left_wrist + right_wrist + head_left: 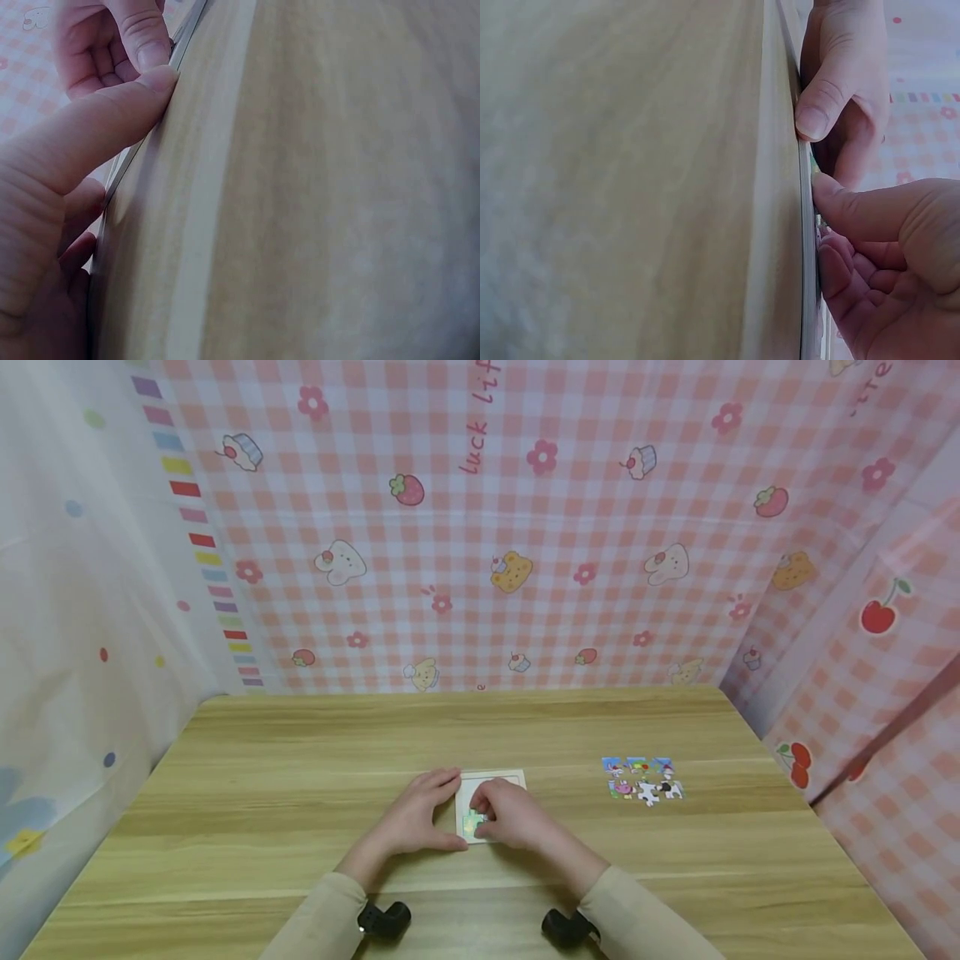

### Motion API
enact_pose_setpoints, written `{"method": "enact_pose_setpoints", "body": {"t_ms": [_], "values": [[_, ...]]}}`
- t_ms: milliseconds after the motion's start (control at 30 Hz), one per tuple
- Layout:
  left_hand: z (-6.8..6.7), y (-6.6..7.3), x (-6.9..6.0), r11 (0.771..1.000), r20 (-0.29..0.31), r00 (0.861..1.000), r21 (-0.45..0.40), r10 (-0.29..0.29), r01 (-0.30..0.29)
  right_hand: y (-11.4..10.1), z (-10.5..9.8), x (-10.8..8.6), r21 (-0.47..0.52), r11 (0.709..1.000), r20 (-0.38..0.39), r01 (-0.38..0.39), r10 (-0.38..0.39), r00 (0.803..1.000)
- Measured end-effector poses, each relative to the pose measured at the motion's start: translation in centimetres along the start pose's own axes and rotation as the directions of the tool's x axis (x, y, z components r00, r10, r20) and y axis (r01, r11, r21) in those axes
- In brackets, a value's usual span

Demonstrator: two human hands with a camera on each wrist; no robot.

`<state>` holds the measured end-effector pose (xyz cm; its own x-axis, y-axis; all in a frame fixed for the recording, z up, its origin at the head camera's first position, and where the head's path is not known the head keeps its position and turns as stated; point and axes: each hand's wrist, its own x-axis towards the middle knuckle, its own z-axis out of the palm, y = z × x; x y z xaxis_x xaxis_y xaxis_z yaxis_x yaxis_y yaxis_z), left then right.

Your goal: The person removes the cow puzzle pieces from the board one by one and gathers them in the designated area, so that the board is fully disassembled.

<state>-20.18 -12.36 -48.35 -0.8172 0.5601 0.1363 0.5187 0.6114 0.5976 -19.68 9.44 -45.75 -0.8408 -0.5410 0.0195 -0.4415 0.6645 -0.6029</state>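
A small pale puzzle tray (491, 774) lies flat on the table between both hands. My left hand (414, 814) holds the tray by its left side, thumb at the near corner and fingers toward the far corner. Over the tray, my right hand (513, 814) has curled fingers and pinches a green-yellow puzzle piece (472, 822) at the tray's near left; the hand partly hides it. Seen from the right wrist, the right thumb (855, 210) is low against the tray's edge (808, 247), close to the left thumb (821, 109).
Loose picture puzzle pieces (637, 766) lie in two rough rows on the table (300, 793), right of the tray; a few show white backs or parts (648, 792). A checked cloth (450, 527) hangs behind the table's far edge, with cloths at both sides.
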Motion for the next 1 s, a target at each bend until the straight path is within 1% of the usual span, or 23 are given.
{"method": "enact_pose_setpoints", "body": {"t_ms": [167, 333, 500, 633, 1000], "values": [[-0.06, 0.07, -0.08, 1.000, 0.003, 1.000, -0.011, -0.005, 0.005, -0.08, 0.05, -0.05, 0.047, 0.999, 0.009, -0.018, 0.017, 1.000], [-0.14, 0.21, -0.07, 1.000, 0.002, 1.000, -0.013, -0.009, 0.009, -0.23, 0.04, -0.16, 0.074, 0.997, -0.018, -0.012, 0.013, 1.000], [-0.12, 0.25, -0.03, 1.000, 0.005, 1.000, -0.008, -0.015, 0.015, -0.12, 0.10, -0.26, 0.127, 0.992, -0.042, -0.005, 0.010, 0.999], [-0.14, 0.33, -0.02, 1.000, 0.005, 1.000, -0.012, -0.018, 0.018, 0.23, 0.23, -0.25, 0.166, 0.986, -0.048, -0.009, 0.017, 0.999], [-0.11, 0.23, 0.00, 1.000, 0.002, 1.000, -0.011, -0.016, 0.016, 0.61, 0.12, -0.38, 0.221, 0.975, -0.053, -0.019, 0.032, 0.998]]}}
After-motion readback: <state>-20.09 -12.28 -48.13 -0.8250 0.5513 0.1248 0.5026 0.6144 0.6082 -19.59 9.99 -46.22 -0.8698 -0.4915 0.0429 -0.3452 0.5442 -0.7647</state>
